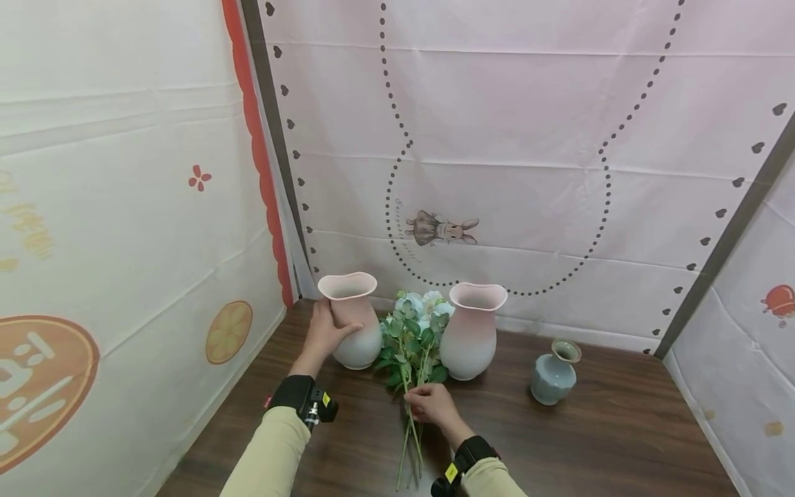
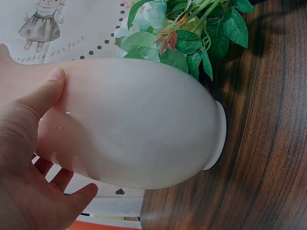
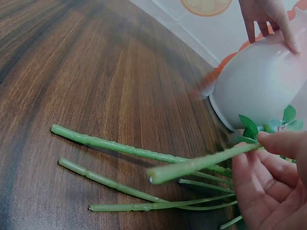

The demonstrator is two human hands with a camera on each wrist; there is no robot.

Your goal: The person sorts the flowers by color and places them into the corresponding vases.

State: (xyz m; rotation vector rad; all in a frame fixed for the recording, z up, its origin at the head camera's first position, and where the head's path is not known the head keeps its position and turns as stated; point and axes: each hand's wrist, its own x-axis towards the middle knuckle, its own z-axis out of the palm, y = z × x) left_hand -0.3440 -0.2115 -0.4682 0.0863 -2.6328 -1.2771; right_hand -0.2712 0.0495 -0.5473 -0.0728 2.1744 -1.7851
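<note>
Sleeve (image 1: 267,452) | right hand (image 1: 433,405) pinches stem (image 3: 196,165) | left hand (image 1: 324,331) grips vase (image 1: 363,335), its depths hidden

The head view looks forward and down from above the near side of the table (image 1: 621,435), farthest back and taking in the back wall (image 1: 509,117). The left wrist view sits close to the left vase (image 2: 139,120), turned so that it lies sideways; the right wrist view looks closely across the stems (image 3: 117,146) toward that same vase, which all three share
</note>
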